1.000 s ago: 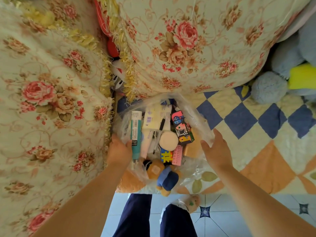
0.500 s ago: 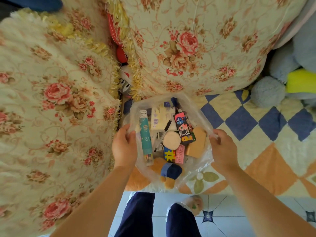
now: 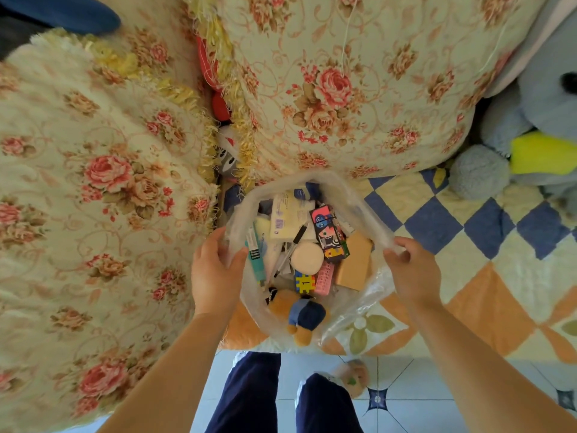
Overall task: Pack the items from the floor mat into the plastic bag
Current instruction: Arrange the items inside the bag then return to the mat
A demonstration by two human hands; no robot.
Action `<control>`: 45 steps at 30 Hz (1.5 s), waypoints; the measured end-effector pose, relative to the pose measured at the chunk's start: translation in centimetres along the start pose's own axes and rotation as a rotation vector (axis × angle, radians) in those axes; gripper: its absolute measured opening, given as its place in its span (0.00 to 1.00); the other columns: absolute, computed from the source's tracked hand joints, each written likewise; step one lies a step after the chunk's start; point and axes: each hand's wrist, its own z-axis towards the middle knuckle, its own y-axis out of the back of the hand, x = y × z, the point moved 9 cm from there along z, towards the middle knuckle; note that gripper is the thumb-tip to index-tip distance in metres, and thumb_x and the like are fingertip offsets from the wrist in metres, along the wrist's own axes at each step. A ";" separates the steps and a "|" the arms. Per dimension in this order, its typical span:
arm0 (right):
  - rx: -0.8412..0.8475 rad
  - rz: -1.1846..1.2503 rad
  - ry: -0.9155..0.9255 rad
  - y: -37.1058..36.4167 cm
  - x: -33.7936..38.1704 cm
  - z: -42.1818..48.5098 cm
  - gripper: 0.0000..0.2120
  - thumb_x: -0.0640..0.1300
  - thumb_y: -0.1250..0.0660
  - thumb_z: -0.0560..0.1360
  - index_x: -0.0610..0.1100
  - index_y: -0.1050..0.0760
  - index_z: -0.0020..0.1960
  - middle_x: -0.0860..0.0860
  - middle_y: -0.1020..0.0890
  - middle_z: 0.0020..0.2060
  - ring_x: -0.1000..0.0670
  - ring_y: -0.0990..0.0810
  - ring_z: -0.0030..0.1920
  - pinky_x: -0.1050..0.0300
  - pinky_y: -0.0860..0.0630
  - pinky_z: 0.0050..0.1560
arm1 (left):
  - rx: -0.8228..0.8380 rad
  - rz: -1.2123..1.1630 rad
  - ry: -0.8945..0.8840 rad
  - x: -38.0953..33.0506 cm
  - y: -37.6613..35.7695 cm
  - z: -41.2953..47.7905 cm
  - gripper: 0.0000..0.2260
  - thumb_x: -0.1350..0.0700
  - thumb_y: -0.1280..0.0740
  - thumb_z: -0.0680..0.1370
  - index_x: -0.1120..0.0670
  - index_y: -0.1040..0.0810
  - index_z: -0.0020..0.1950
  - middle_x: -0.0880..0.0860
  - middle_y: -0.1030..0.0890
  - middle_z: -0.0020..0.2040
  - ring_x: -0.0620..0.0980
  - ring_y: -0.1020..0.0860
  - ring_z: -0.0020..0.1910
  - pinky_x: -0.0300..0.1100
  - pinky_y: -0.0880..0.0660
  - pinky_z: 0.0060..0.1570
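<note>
Plastic bag (image 3: 359,303) bottom hidden under items (image 3: 307,257); grey plush (image 3: 543,98) cut (right edge).

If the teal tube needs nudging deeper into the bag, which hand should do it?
Probably the left hand: it grips the plastic bag rim right beside the teal tube. The right hand pinches the opposite rim, with the brown box and other items lying between it and the tube.

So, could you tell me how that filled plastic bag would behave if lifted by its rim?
Probably floppy: the plastic bag crinkles and folds where the left hand and right hand grip its rim. Likely to sag, being crammed with items. The brown box may poke the thin film with its corners.
</note>
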 end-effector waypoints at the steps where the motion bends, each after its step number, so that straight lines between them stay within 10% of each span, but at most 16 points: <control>1: 0.011 0.009 -0.017 -0.2 0.0 0.1 0.12 0.40 0.34 0.75 0.40 0.25 0.58 0.51 0.26 0.34 0.50 0.28 0.34 0.58 0.32 0.33 | -0.011 0.019 -0.011 -0.2 0.3 0.2 0.23 0.53 0.32 0.75 0.52 0.32 0.69 0.50 0.28 0.55 0.46 0.29 0.51 0.39 0.33 0.50; 10: 0.051 -0.019 0.027 -2.5 2.8 2.9 0.26 0.46 0.31 0.73 0.42 0.32 0.69 0.45 0.26 0.63 0.45 0.28 0.64 0.50 0.30 0.60 | 0.182 0.190 -0.108 -2.7 -2.9 5.3 0.31 0.48 0.33 0.75 0.53 0.41 0.74 0.53 0.35 0.72 0.52 0.37 0.71 0.49 0.36 0.67; 14: 0.105 -0.149 0.103 -4.5 4.2 4.2 0.17 0.44 0.38 0.76 0.44 0.28 0.65 0.44 0.21 0.56 0.43 0.24 0.57 0.54 0.30 0.46 | 0.317 0.326 -0.108 -2.2 -5.7 6.5 0.22 0.54 0.37 0.78 0.53 0.36 0.72 0.57 0.26 0.66 0.56 0.28 0.63 0.48 0.28 0.56; 19: -0.068 -0.179 0.185 -2.3 6.4 4.4 0.12 0.41 0.41 0.78 0.39 0.20 0.52 0.42 0.18 0.43 0.45 0.24 0.41 0.55 0.35 0.37 | 0.105 0.127 -0.206 -5.3 -2.7 6.9 0.15 0.61 0.41 0.80 0.55 0.26 0.65 0.56 0.19 0.54 0.53 0.22 0.47 0.40 0.28 0.45; 30: 0.023 -0.015 0.126 -1.4 4.6 1.8 0.26 0.47 0.32 0.74 0.44 0.34 0.70 0.46 0.27 0.65 0.47 0.32 0.67 0.54 0.34 0.64 | 0.157 0.118 -0.098 -2.8 -2.0 3.1 0.29 0.52 0.33 0.76 0.51 0.41 0.74 0.50 0.33 0.72 0.50 0.35 0.70 0.44 0.36 0.66; 39: 0.056 0.185 -0.440 -6.7 -7.5 -8.9 0.35 0.50 0.29 0.71 0.42 0.39 0.72 0.43 0.30 0.67 0.43 0.32 0.67 0.47 0.34 0.65 | 0.141 -0.060 0.329 7.9 -5.8 -7.5 0.41 0.49 0.29 0.72 0.53 0.50 0.76 0.55 0.38 0.74 0.56 0.37 0.71 0.53 0.36 0.68; 45: 0.129 0.346 -0.548 -12.0 -8.5 -9.2 0.32 0.49 0.32 0.72 0.40 0.39 0.71 0.48 0.26 0.59 0.44 0.27 0.62 0.50 0.31 0.62 | 0.047 -0.044 0.422 12.5 -8.1 -5.6 0.27 0.48 0.38 0.74 0.51 0.39 0.73 0.56 0.28 0.67 0.58 0.29 0.64 0.56 0.30 0.63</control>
